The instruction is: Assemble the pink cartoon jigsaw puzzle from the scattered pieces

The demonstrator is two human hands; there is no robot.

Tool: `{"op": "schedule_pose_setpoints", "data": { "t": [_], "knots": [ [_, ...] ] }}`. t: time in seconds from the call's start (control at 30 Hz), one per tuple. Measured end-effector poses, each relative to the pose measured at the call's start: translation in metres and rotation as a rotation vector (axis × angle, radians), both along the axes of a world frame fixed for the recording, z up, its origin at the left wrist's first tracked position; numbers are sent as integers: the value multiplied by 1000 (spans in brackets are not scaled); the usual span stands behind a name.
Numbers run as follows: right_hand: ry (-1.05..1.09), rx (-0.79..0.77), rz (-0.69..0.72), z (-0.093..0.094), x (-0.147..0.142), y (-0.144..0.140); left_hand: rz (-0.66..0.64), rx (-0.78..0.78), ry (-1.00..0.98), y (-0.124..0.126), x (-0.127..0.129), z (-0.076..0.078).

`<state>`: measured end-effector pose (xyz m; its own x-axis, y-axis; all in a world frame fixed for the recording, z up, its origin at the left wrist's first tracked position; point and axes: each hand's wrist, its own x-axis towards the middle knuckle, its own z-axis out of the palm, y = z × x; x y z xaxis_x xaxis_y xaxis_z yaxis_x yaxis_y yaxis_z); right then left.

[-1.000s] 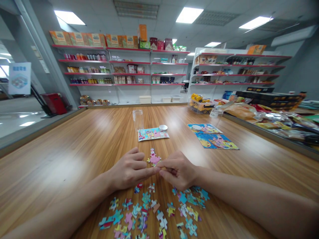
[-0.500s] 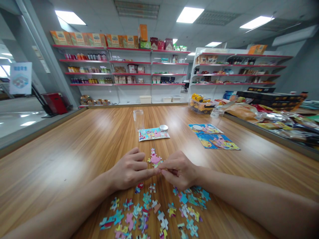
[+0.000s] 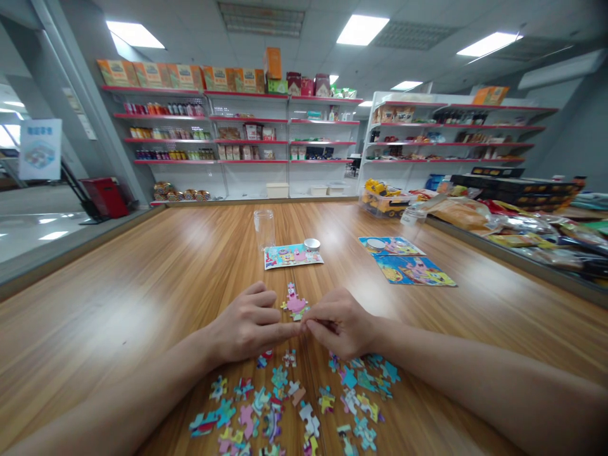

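So the pink joined puzzle section (image 3: 296,305) was seen lying flat on the table (image 3: 166,272), just beyond the fingertips, with its long axis pointed pretty much straight away and its wide end turned toward the hands. The right hand (image 3: 342,324) was placed nearer, its fingers partly overlapping the section's lower right edge in view, though whether actual contact was made couldn't be told. Thumb and index there were pinched together, and if a piece was gripped between them, it was hidden. The left hand (image 3: 251,324) was set to the left, index stretched out to the right fingertips, the others curled; nothing could be seen in its grasp, but the underside was hidden, so no verdict there. Loose puzzle pieces (image 3: 279,377) were scattered on the near side of both hands. Container-wise, a tall clear jar (image 3: 264,229) was stood farther out, by the far left corner of a picture card (image 3: 287,257) topped with a round lid (image 3: 312,244), contents, if any, not made out. Off right, a clear bin (image 3: 406,200) was filled with yellow toy vehicles (image 3: 380,188), with another clear container (image 3: 412,215) parked beside it, insides too blurry to be read
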<state>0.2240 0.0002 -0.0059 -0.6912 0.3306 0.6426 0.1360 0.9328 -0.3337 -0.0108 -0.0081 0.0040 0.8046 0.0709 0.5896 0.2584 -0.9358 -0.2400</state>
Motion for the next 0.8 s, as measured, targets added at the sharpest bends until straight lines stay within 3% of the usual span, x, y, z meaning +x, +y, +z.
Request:
{"op": "schedule_pose_setpoints", "data": {
  "t": [0.27, 0.47, 0.67, 0.8],
  "knots": [
    [-18, 32, -66, 0, -3, 0, 64, -165, -116, -1, 1, -4],
    [-165, -9, 121, -2, -2, -3, 220, -304, -266, 10, -6, -9],
    [-163, -50, 64, -1, -1, -1, 144, -437, -52, 12, -7, -10],
    [-159, -52, 50, 1, -1, -1, 56, -502, -37, 12, -3, -11]
  ]
}}
